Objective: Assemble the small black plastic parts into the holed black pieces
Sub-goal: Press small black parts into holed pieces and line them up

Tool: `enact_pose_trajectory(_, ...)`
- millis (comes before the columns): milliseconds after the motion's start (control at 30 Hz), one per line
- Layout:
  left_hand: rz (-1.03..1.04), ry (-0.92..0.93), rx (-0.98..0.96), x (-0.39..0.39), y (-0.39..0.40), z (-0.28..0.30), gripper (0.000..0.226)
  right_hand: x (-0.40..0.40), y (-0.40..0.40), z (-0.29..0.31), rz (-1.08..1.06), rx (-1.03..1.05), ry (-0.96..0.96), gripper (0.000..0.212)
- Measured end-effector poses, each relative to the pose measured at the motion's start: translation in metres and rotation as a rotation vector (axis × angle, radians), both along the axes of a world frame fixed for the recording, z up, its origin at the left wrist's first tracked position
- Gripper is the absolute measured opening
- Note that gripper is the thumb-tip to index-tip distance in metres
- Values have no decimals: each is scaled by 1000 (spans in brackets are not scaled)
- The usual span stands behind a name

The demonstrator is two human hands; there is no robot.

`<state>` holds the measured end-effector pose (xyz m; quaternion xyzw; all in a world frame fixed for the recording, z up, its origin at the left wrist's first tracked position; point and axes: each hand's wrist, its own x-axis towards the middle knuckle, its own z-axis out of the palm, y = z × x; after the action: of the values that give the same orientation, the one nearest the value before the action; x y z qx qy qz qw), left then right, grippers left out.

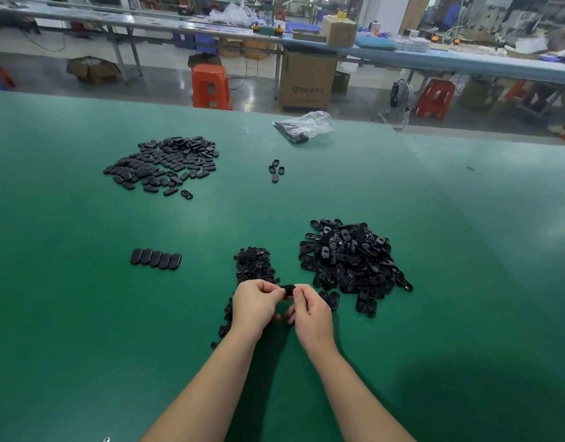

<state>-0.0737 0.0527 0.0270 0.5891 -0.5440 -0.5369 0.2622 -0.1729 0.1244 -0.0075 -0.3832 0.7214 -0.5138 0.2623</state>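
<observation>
**A:** What are your hands on?

**B:** Your left hand (255, 303) and right hand (310, 309) meet just above the green table (83, 314), both pinching one black piece (288, 289) between thumb and curled fingers. You cannot tell from here whether a small part already sits in it.

**A:** And what lies around you?

**B:** The heap of holed pieces (354, 260) is just to the right of your right hand, with a few strays close by your knuckles. The pile of small parts (255, 266) sits right behind your left hand, and more of them trail under that wrist, partly hidden by it. To the left, well apart, five pieces in a row (156, 258) stand side by side, touching. Farther back on the left spreads a wide flat pile (163, 162), with four loose pieces (276, 170) near the middle and a clear plastic bag (306, 126) at the far edge. Beyond the table stand an orange stool (211, 86) and a cardboard box (308, 79).
</observation>
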Motion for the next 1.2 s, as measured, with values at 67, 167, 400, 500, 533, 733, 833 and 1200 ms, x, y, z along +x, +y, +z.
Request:
enact_pose_trajectory(67, -40, -67, -67, 1, -1, 2, 14, 0, 0, 0, 1, 2, -8, 28)
enact_pose_trajectory(167, -93, -93, -132, 2, -2, 5, 13, 0, 1, 2, -5, 1, -17, 27)
enact_pose_trajectory(400, -199, -49, -146, 1, 0, 8, 12, 0, 1, 3, -23, 22, -26, 33)
enact_pose_trajectory(500, -222, -39, -162, 3, -3, 10, 12, -1, 1, 4, -18, 8, -57, 23)
enact_pose_trajectory(533, -224, -36, -163, 4, -3, 10, 12, -1, 0, 5, -15, -3, -85, 20)
enact_pose_trajectory(733, -282, -59, -218, 7, -3, 11, 8, -5, 1, 3, 48, -21, -168, 12)
enact_pose_trajectory(833, -327, -127, -264, 4, -2, 13, 11, -5, 0, 2, 46, -31, -211, 9)
enact_pose_trajectory(1200, -246, -206, -278, 0, 0, 14, 7, -4, 0, 0, 15, -29, -213, 10)
